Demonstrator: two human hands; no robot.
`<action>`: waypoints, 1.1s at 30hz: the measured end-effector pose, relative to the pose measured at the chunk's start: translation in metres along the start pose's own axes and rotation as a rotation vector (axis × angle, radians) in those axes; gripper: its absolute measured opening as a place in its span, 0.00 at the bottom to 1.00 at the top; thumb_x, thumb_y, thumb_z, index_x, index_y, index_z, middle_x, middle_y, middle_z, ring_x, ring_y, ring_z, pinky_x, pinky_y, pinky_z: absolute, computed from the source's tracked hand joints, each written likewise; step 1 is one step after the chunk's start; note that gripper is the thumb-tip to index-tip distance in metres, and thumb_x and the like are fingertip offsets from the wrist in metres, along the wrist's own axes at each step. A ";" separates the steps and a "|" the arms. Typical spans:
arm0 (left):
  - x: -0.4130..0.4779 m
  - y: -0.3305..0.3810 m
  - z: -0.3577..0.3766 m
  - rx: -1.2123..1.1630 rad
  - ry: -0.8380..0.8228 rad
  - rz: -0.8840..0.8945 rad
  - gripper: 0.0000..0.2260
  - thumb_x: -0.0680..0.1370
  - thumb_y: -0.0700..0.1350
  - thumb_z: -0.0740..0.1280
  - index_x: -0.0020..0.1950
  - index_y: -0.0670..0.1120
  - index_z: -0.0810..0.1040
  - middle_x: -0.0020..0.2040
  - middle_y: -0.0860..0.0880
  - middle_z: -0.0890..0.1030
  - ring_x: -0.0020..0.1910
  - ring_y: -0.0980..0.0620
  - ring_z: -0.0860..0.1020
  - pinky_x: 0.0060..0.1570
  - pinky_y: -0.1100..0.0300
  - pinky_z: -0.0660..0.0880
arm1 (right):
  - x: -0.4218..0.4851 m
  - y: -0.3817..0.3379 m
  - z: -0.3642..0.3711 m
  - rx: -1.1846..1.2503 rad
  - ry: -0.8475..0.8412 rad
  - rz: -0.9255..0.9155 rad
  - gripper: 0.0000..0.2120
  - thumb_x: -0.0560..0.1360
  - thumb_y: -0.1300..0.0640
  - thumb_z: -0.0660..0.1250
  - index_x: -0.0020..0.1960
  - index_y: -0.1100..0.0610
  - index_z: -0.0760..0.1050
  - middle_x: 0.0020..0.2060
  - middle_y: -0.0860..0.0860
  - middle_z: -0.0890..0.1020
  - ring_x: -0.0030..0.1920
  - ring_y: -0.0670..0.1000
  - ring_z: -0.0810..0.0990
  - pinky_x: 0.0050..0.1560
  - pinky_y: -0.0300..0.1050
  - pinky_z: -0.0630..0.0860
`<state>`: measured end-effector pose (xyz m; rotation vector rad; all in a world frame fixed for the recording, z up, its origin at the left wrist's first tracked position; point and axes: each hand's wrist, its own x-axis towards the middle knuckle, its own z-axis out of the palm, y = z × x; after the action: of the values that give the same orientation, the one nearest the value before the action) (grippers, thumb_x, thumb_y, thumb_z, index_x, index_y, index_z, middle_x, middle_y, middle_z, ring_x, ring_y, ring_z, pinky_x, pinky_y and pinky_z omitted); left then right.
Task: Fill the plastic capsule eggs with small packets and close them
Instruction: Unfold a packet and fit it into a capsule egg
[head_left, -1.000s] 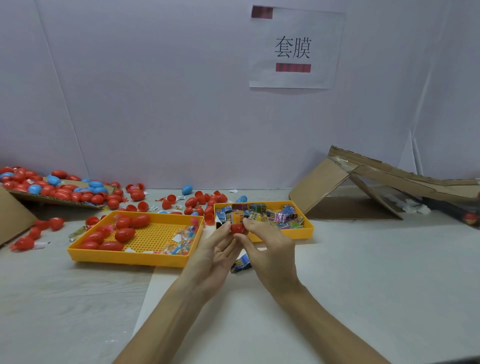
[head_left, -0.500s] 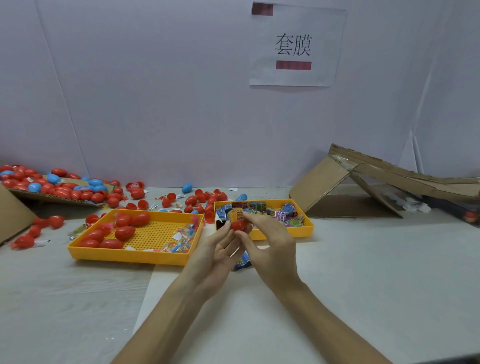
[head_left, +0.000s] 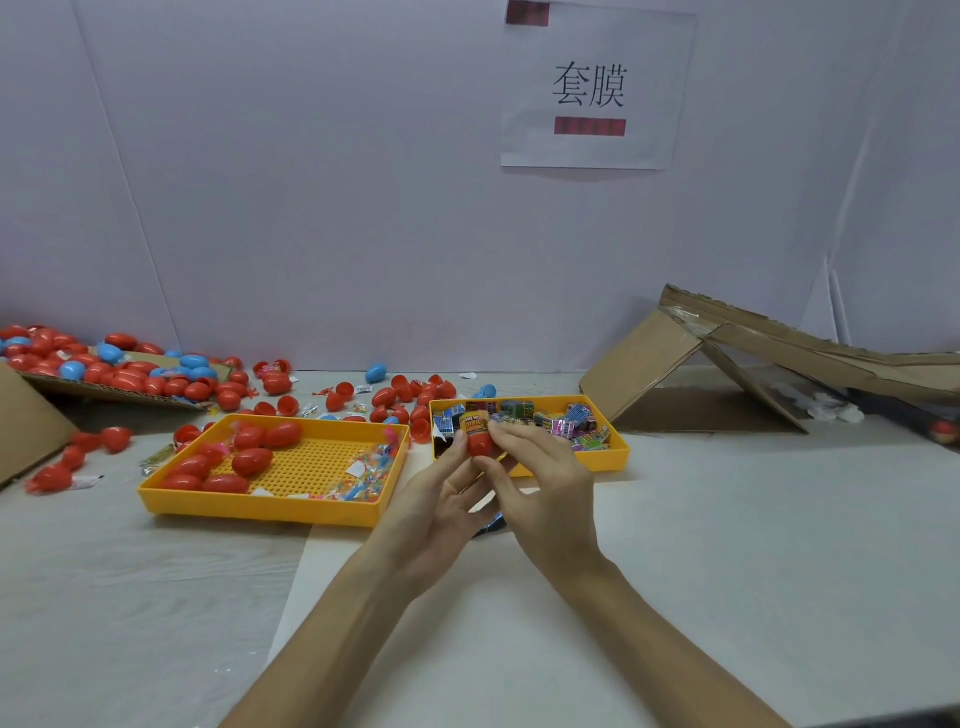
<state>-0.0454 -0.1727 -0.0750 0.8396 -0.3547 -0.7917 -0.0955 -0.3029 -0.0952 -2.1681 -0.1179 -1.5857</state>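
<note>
egg half (head_left: 480, 445), red, open end up, with an orange packet (head_left: 474, 422) standing out of its mouth. held in the air between both hands, just in front of the near left corner of the right tray (head_left: 613, 457) and above the table (head_left: 727, 545).

left hand (head_left: 441, 512) palm up, thumb and forefinger raised along the left side of the egg half and pinching it, other fingers loosely bent beneath. right hand (head_left: 550, 488) coming in from the right, thumb under the egg half, forefinger against the top by the packet, remaining fingers spread and relaxed (how firmly the forefinger bears on the packet, hard to tell).

under the hands, a small dark blue thing (head_left: 493, 524) on the table, mostly hidden.

right tray yellow, filled with a heap of colourful packets (head_left: 571, 423). left tray (head_left: 260, 509) yellow too, larger, with a dotted floor: closed red eggs (head_left: 252, 461) at its left end, small clear packets (head_left: 366, 473) at its right end.

behind the trays, loose red eggs and halves (head_left: 384, 397) scattered over the table, a blue egg (head_left: 375, 372) near the wall. far left, a cardboard sheet (head_left: 104, 393) heaped with red and blue eggs (head_left: 130, 376). far right, folded cardboard (head_left: 649, 364) propped like a tent. on the wall, a paper sign (head_left: 592, 88) with two printed characters.
</note>
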 end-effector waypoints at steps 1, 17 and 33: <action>0.000 0.000 0.000 -0.005 -0.002 0.002 0.13 0.79 0.52 0.67 0.56 0.48 0.87 0.58 0.45 0.85 0.59 0.50 0.83 0.61 0.48 0.77 | 0.000 0.001 0.000 -0.004 0.006 -0.011 0.14 0.73 0.56 0.74 0.57 0.61 0.84 0.52 0.52 0.86 0.55 0.49 0.82 0.57 0.45 0.78; 0.000 0.000 0.000 -0.075 -0.012 -0.016 0.14 0.81 0.46 0.64 0.55 0.43 0.87 0.62 0.40 0.83 0.61 0.44 0.82 0.60 0.46 0.76 | 0.002 0.001 -0.002 0.061 -0.056 0.053 0.16 0.74 0.56 0.75 0.61 0.55 0.82 0.54 0.48 0.85 0.56 0.46 0.81 0.56 0.52 0.79; 0.002 0.004 0.000 -0.013 0.069 0.047 0.17 0.80 0.47 0.64 0.65 0.40 0.79 0.53 0.40 0.85 0.52 0.47 0.85 0.57 0.50 0.78 | 0.002 0.001 -0.002 0.083 -0.122 0.055 0.18 0.72 0.55 0.77 0.60 0.57 0.81 0.55 0.49 0.84 0.59 0.47 0.80 0.58 0.53 0.79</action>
<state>-0.0422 -0.1722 -0.0724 0.8412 -0.3064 -0.7191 -0.0962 -0.3052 -0.0936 -2.1840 -0.1570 -1.3940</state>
